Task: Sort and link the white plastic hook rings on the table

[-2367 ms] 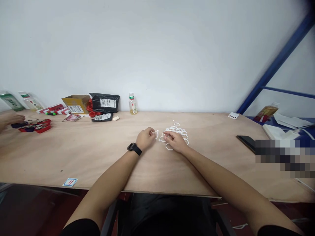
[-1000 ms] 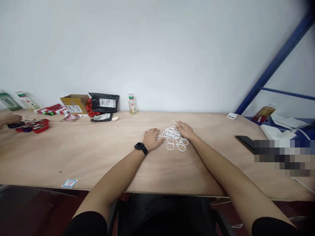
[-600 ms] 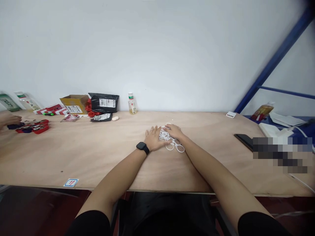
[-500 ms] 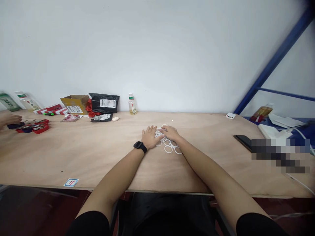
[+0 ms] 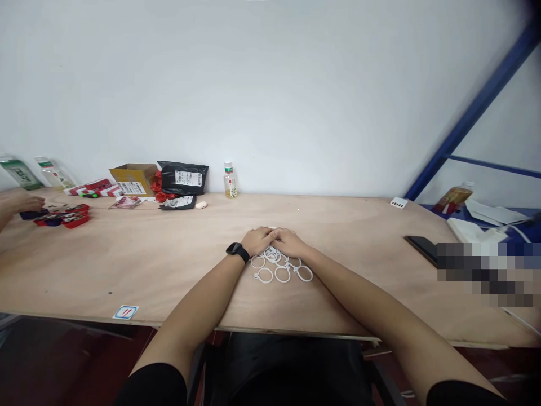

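Note:
Several thin white rings (image 5: 283, 273) with small tabs, looking like plastic curtain rings, lie in a loose, overlapping heap on the wooden table (image 5: 169, 254). My left hand (image 5: 257, 241), with a black watch on its wrist, lies palm down at the heap's far left. My right hand (image 5: 289, 242) lies at the far right, its thumb side meeting my left hand. Both hands look open, fingers extended and curved around the back of the heap. Part of the heap is hidden under the palms; neither hand visibly grips a ring.
At the back stand a bottle (image 5: 230, 180), black parcel bags (image 5: 183, 179) and a cardboard box (image 5: 134, 177). A co-worker's hand (image 5: 25, 202) is near red and dark pieces (image 5: 76, 216) at left. A phone (image 5: 420, 248) and white charger (image 5: 398, 202) lie right.
Both hands have drawn nearer to my body and closer together. The white rings have slid toward me, and more of them show in front of my hands.

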Motion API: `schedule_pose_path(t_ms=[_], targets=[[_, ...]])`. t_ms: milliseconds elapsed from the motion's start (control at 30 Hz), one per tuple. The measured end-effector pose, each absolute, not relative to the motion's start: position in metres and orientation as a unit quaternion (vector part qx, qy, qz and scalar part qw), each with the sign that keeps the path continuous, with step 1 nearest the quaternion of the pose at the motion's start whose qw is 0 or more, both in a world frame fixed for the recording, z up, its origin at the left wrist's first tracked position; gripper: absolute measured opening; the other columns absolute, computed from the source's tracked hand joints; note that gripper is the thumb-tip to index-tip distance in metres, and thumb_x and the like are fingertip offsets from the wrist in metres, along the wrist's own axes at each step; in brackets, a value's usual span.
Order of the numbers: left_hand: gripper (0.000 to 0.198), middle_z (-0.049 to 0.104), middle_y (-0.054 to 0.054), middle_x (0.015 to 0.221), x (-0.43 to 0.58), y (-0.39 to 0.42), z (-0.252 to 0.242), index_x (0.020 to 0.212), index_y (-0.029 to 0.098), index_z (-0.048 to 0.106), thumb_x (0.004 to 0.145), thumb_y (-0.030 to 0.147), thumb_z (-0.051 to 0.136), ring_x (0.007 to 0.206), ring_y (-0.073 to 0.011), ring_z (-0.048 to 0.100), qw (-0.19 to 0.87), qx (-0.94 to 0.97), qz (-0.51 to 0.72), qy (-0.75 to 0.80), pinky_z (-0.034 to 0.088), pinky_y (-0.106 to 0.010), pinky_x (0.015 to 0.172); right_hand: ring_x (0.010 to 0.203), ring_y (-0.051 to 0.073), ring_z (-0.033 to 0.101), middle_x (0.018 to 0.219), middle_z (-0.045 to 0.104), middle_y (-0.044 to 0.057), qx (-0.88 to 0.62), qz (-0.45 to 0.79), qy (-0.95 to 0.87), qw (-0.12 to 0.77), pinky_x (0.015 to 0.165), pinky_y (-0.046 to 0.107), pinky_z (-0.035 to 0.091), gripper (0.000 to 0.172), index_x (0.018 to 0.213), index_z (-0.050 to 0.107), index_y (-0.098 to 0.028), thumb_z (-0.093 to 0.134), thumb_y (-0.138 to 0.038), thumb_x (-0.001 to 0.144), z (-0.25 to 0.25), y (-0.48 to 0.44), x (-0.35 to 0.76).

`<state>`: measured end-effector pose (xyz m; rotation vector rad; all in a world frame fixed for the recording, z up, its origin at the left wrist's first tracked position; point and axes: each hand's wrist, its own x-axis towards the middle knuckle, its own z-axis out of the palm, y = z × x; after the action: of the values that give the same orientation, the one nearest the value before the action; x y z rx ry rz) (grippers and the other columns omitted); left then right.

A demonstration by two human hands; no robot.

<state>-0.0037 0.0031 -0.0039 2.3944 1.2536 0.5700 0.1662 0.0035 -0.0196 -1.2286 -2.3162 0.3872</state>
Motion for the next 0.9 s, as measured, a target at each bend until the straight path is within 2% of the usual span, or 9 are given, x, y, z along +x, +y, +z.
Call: schedule_pose_path(t_ms=[200,367,500,667,767,900], targets=[[0.055,0.069,-0.005,0.115,0.009,-0.006,-0.006,0.114,0.024,0.066,0.097,0.054,0.023,0.108,-0.0192,0.061,0.193,0.875,0.208,0.393,0.040,-0.031,0.099,0.108,0.022,0.061,0.118,0.068,0.004,-0.399,0.174,-0.860,0.265,0.095,0.035,0.044,0.031,0.114,0.067,-0.027,0.047,-0.038,0.093,-0.019,-0.011,0.194],[0.061,0.071,-0.007,0.106,0.013,-0.012,-0.003,0.104,0.022,0.069,0.097,0.056,0.018,0.102,-0.0225,0.063,0.163,0.873,0.191,0.417,0.038,-0.037,0.099,0.110,0.023,0.060,0.121,0.066,0.006,-0.399,0.212,-0.848,0.276,0.097,0.040,0.044,0.038,0.117,0.066,-0.025,0.041,-0.043,0.096,-0.022,-0.021,0.210],[0.065,0.073,-0.008,0.090,0.015,-0.015,0.001,0.094,0.020,0.070,0.097,0.057,0.016,0.088,-0.0211,0.065,0.148,0.873,0.183,0.427,0.037,-0.037,0.097,0.114,0.024,0.059,0.122,0.066,0.006,-0.420,0.285,-0.801,0.318,0.100,0.043,0.044,0.044,0.119,0.065,-0.026,0.036,-0.049,0.096,-0.025,-0.025,0.220],[0.062,0.074,-0.006,0.095,0.017,-0.016,0.002,0.088,0.020,0.069,0.098,0.054,0.018,0.089,-0.0193,0.065,0.181,0.874,0.196,0.406,0.031,-0.037,0.104,0.112,0.024,0.061,0.118,0.068,0.006,-0.427,0.411,-0.730,0.340,0.101,0.044,0.045,0.048,0.115,0.067,-0.023,0.041,-0.056,0.092,-0.026,-0.028,0.224],[0.062,0.074,-0.005,0.090,0.017,-0.016,0.002,0.090,0.020,0.070,0.098,0.054,0.019,0.088,-0.0192,0.065,0.191,0.871,0.200,0.407,0.027,-0.039,0.107,0.107,0.024,0.063,0.116,0.069,0.007,-0.413,0.460,-0.707,0.344,0.097,0.043,0.049,0.048,0.117,0.066,-0.021,0.044,-0.055,0.092,-0.023,-0.031,0.223],[0.065,0.073,-0.004,0.083,0.017,-0.015,0.001,0.087,0.019,0.070,0.097,0.056,0.018,0.080,-0.0179,0.064,0.182,0.875,0.217,0.392,0.034,-0.036,0.100,0.105,0.023,0.063,0.115,0.069,0.007,-0.415,0.428,-0.720,0.354,0.094,0.041,0.050,0.042,0.118,0.065,-0.021,0.044,-0.047,0.094,-0.023,-0.032,0.225]])
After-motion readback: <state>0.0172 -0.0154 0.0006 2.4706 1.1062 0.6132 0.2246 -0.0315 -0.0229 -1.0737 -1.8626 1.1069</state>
